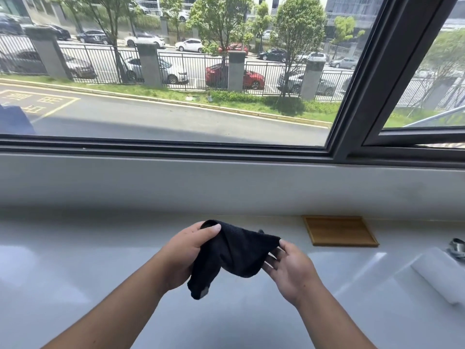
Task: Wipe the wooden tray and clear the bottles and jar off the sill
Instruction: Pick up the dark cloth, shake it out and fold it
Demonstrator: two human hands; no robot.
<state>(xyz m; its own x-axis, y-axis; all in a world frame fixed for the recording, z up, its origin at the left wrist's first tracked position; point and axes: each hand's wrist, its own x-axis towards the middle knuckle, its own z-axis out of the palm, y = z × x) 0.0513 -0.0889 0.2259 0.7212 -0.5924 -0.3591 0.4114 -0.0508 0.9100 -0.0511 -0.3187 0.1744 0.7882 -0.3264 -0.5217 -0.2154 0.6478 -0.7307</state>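
A black cloth (234, 253) hangs between both hands above the white counter (75, 273). My left hand (186, 255) grips its left end, thumb on top. My right hand (289, 268) pinches its right corner with thumb and fingertips. The wooden tray (339, 230) lies flat and bare at the back of the counter, to the right of my hands and apart from them. No bottles or jar are in view.
The grey window sill (226, 182) runs across above the counter under a dark-framed window (352, 96). A white roll (442, 278) lies at the right edge, with a metal object (456, 248) behind it.
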